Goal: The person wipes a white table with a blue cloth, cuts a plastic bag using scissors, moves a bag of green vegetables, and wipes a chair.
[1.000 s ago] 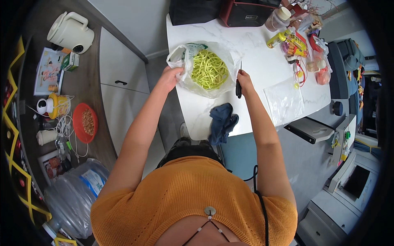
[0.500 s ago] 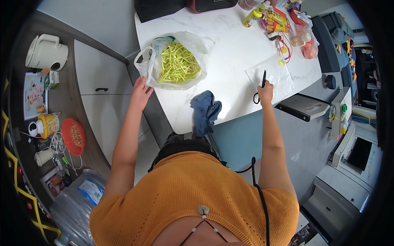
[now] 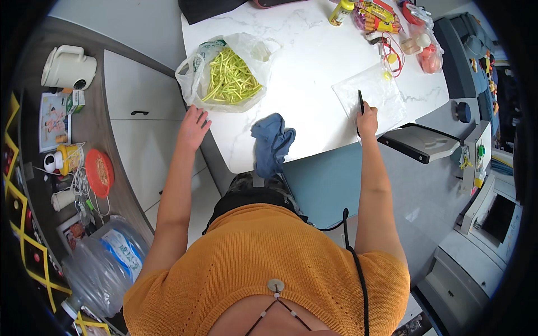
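The crinkled bag (image 3: 260, 63) is thin glossy plastic, the tabletop (image 3: 307, 84) smooth, the blue cloth (image 3: 270, 147) matt.

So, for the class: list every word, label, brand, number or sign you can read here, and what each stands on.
None reads clearly enough to quote.
Bag: green print, creased, unreadable.
Water jug: blue-and-white label, too blurred.
Box: any print too small.
Yellow bottle: too small.
Packets: too small.

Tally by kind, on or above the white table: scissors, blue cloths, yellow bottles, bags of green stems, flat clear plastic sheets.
Scissors, in the right hand: 1
Blue cloth: 1
Yellow bottle: 1
Bag of green stems: 1
Flat clear plastic sheet: 1
Total: 5
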### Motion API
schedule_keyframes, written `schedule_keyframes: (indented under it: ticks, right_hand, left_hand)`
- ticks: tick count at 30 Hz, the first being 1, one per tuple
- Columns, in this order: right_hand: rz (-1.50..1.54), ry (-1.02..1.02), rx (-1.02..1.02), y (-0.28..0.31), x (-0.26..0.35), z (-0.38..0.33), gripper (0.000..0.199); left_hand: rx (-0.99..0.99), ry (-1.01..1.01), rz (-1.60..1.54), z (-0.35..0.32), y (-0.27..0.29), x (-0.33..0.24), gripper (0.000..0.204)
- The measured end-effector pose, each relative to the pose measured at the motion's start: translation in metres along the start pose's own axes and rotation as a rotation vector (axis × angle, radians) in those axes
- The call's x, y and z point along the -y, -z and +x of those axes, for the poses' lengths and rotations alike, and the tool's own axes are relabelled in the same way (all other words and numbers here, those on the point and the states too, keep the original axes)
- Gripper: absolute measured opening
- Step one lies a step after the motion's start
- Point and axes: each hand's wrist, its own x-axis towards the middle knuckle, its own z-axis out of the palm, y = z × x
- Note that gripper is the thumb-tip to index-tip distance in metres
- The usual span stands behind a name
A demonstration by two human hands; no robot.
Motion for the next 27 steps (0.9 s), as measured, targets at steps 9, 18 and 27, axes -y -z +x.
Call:
schedule_keyframes:
  ticks: [9, 18, 27]
  right_hand:
    - [0.119, 0.354, -0.252, -0.009, 0.017, -0.039, 0.040]
    - [-0.040, 0.417, -0.215, -0.013, -0.010, -0.051, 0.026]
    - [0.123, 0.423, -0.202, -0.002, -0.014, -0.035, 0.028]
  left_hand:
    - [-0.022, 0.070, 0.148, -0.014, 0.001, 0.056, 0.038]
    - [0.172, 0.096, 0.708, -0.065, -0.052, 0.109, 0.030]
    - [0.132, 0.018, 0.831, -0.070, -0.065, 0.130, 0.031]
